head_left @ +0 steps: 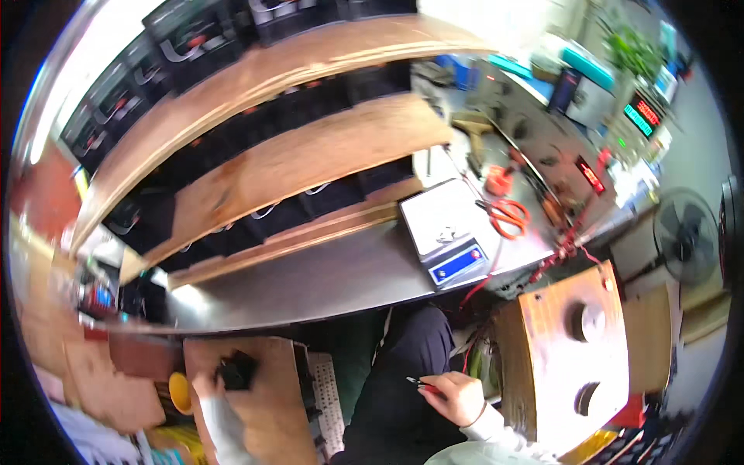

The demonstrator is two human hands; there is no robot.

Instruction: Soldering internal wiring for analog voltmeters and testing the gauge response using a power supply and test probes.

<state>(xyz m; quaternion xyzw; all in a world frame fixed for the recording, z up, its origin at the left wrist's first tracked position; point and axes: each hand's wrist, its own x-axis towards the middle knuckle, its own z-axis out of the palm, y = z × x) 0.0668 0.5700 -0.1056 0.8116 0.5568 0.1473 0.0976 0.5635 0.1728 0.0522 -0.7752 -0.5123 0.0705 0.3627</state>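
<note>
At the lower left, my left hand (206,385) reaches over a brown box top and grips the edge of a small black block-shaped thing (237,370). The hand is smeared by motion, and its separate fingers do not show. My right hand (460,397) is above my dark-trousered leg, closed around a small red-handled hand tool (428,387). The tool's thin dark tip points left; most of its handles are hidden in the fingers.
Ahead is a metal bench (310,267) with wooden shelves (302,147) holding black units. On the bench's right are a white scale (442,221) and orange-handled scissors (508,218). A wooden box with two round knobs (573,349) stands right; a fan (686,235) is beyond.
</note>
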